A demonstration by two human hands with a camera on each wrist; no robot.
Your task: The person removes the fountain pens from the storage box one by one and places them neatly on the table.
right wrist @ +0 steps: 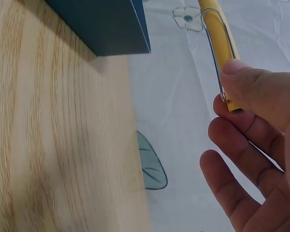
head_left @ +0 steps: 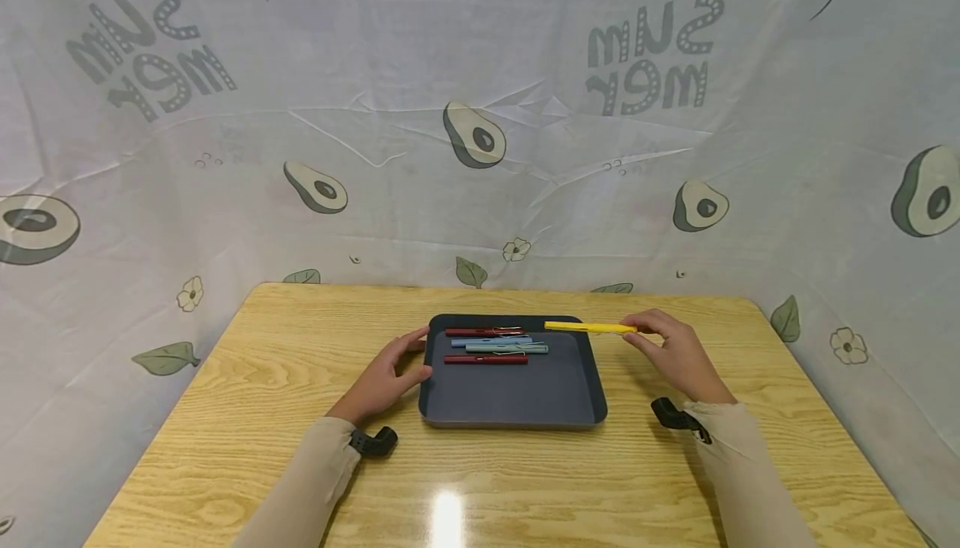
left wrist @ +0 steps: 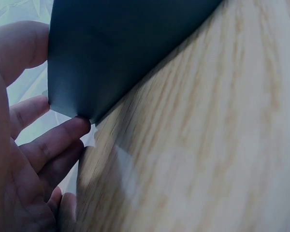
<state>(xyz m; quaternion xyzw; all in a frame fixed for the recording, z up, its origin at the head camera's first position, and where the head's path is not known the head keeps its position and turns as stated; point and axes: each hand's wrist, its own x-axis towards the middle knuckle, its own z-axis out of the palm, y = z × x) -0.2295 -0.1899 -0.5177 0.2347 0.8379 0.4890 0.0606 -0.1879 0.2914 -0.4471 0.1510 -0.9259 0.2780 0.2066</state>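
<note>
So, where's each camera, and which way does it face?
Head: on the head, facing forward and down at the tray; left hand, right hand and sleeves show.
Left wrist: on that wrist, facing the tray's side; left hand shows.
Right wrist: on that wrist, facing the yellow pen; right hand shows.
Head and right wrist share that pen.

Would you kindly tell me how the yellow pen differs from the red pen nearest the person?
The yellow pen is bright, while the red pen is dark. The right hand pinches the yellow pen near one end; no hand touches the red pen. The red pen lies inside the tray, whereas the yellow pen is held up. Both are slim and straight.
</note>
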